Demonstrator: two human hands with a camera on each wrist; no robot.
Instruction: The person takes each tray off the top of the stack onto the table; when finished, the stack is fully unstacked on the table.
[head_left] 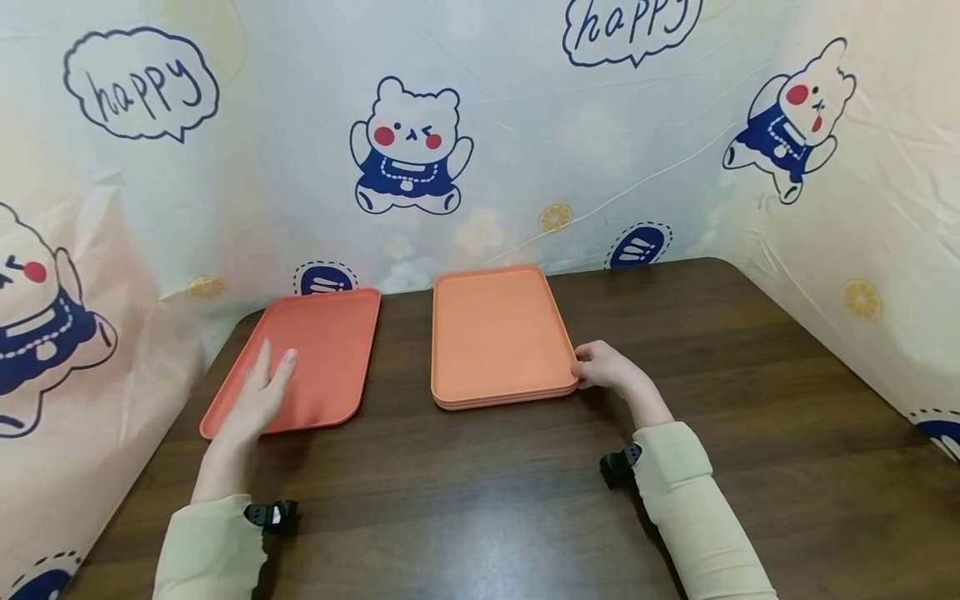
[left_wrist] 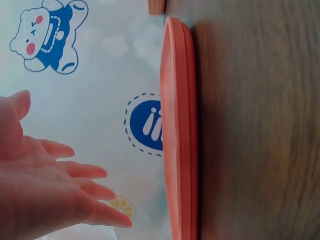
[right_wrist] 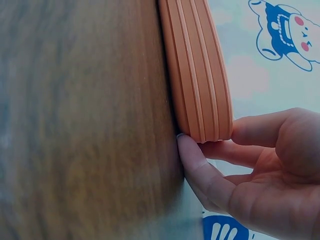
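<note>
In the head view a red tray (head_left: 322, 358) lies on the left of the table, and the left wrist view shows stacked rims, so it is a small red stack (left_wrist: 182, 120). My left hand (head_left: 258, 400) hovers over its left part with fingers spread, holding nothing; in the left wrist view the hand (left_wrist: 55, 190) is apart from the rims. To the right lies a stack of orange trays (head_left: 498, 333). My right hand (head_left: 611, 371) grips its near right corner. Seen from the right wrist, the hand (right_wrist: 270, 165) has its digits at the lower and upper edges of the orange stack (right_wrist: 200, 75).
Both stacks lie on a dark wooden table (head_left: 465, 492), with a strip of bare wood between them. A patterned cloth (head_left: 510, 125) with bears and lettering hangs behind the table and along its sides.
</note>
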